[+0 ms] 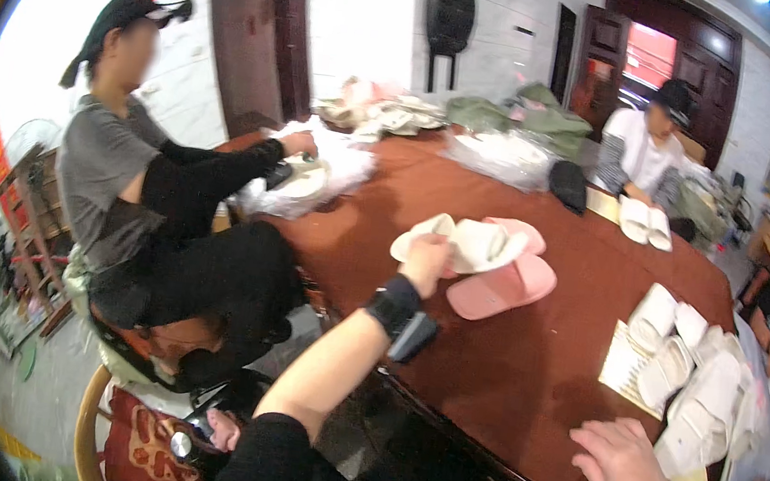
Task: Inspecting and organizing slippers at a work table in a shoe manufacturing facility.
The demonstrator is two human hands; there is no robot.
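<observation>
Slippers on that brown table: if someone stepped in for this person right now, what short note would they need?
Left hand: raised over the table, grip shut on a white slipper.
Right hand: empty, fingers spread, resting on the table edge near the white slipper pile.
Pink slippers: two, lying mid-table just beyond the held one.
Done: a heap of white slippers already lies at the right, some on a sheet of paper.
Left: the held slipper is not set down; the pink pair lies loose.
</observation>
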